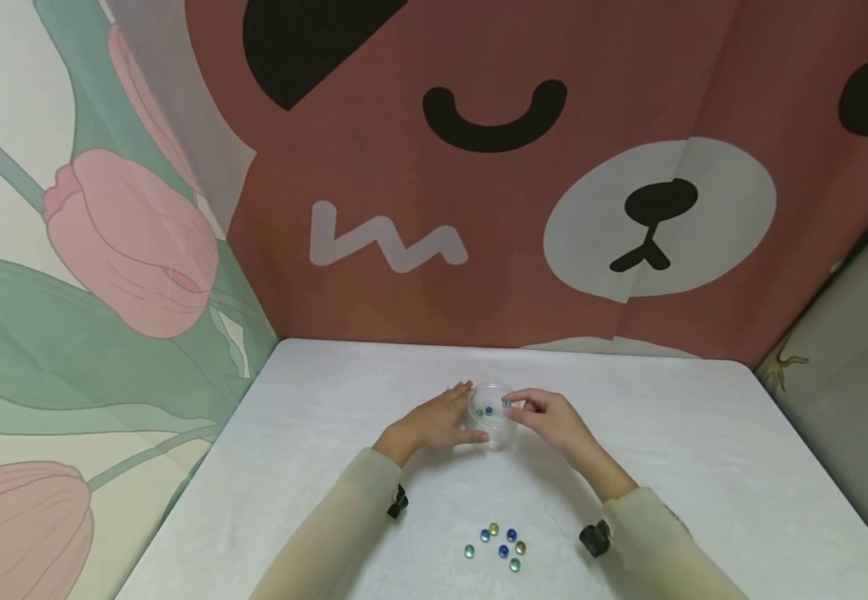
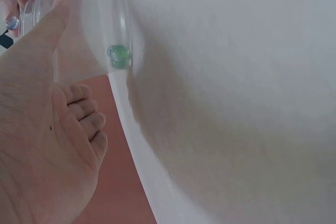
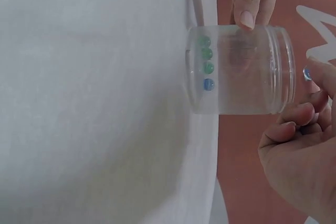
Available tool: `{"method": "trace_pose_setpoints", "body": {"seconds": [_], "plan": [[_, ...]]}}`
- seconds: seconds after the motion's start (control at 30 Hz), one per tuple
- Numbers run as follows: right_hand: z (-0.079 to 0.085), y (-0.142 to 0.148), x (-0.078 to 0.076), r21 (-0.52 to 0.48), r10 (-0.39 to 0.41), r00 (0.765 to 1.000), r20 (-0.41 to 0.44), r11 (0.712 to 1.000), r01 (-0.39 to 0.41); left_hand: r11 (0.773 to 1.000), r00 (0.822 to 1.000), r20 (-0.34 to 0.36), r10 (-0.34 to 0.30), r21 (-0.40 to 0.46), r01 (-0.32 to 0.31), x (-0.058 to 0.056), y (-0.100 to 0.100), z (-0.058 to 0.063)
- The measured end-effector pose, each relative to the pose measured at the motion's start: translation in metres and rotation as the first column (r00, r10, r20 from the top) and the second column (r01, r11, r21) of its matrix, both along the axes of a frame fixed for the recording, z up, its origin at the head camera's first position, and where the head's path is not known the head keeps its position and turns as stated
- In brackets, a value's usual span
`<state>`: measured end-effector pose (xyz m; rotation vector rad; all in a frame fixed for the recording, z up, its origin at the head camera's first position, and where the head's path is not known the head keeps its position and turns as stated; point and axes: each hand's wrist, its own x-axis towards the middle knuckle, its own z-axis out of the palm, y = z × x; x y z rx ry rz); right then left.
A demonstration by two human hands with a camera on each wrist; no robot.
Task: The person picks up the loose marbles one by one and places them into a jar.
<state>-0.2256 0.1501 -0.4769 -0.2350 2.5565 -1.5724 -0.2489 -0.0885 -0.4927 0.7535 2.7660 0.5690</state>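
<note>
Seven loose marbles (image 1: pixel 504 551), blue, green and yellowish, lie scattered on the white table (image 1: pixel 328 400), nearest the person. On either side of them come the pale sleeves (image 1: pixel 336 521), each with a small black device (image 1: pixel 594 539) at the wrist. Beyond the marbles, the right hand (image 1: pixel 554 423) pinches a blue marble (image 3: pixel 307 73) between thumb and finger, just beside the jar's open mouth. The left hand (image 1: pixel 434 423) holds the jar (image 1: pixel 495 435) from the other side, thumb and fingers apart around its wall. The clear jar stands upright on the table, with three green marbles (image 3: pixel 208 54) and a blue one (image 3: pixel 209 84) at its bottom. Behind the table hangs a brown backdrop (image 1: pixel 373 167) with a bear's face; pink tulips (image 1: pixel 133 242) cover the left one.
</note>
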Motion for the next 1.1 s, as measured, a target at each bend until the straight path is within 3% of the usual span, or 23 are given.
{"method": "trace_pose_setpoints", "body": {"seconds": [0.47, 1.1], "plan": [[-0.010, -0.001, -0.009, 0.005, -0.036, 0.999, 0.027, 0.999, 0.035, 1.000, 1.000, 0.007, 0.002, -0.009, -0.002, -0.001, -0.001, -0.002], [-0.013, 0.000, -0.008, -0.060, 0.016, 0.999, 0.040, 0.998, -0.014, 1.000, 1.000, 0.017, 0.003, -0.006, -0.003, -0.002, -0.001, -0.002]]}}
